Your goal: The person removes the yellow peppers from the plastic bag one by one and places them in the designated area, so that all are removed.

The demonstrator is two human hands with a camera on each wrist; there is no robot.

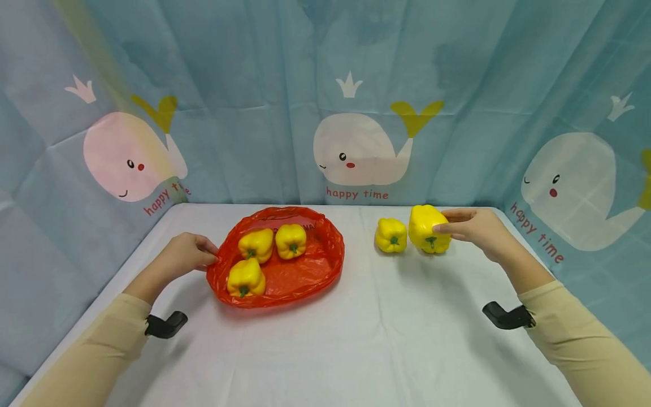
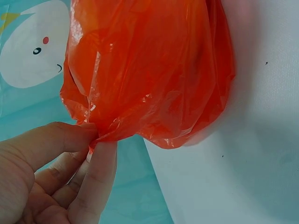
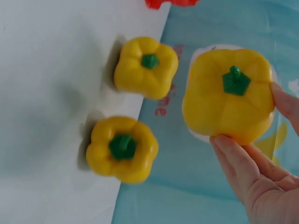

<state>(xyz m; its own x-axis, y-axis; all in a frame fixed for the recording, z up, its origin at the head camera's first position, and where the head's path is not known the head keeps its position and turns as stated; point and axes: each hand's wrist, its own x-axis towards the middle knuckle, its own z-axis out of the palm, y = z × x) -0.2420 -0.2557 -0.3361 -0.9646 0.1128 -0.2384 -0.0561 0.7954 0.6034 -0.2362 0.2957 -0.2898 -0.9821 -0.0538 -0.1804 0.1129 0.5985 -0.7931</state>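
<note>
Left hand [image 1: 185,254] is pinching the rim of the crinkly red plastic bag [image 1: 310,265] on the white desk [image 1: 356,339], right hand [image 1: 475,229] gripping a big yellow toy bell pepper [image 1: 426,226].

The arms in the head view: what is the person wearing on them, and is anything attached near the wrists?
Both arms wear long, plain beige sleeves: the left sleeve and the right sleeve, each ending just short of the wrist. The left hand and the right hand are bare, without gloves. Under each cuff sits a black curved mount, the left mount and the right mount. No cables or markings show.
</note>
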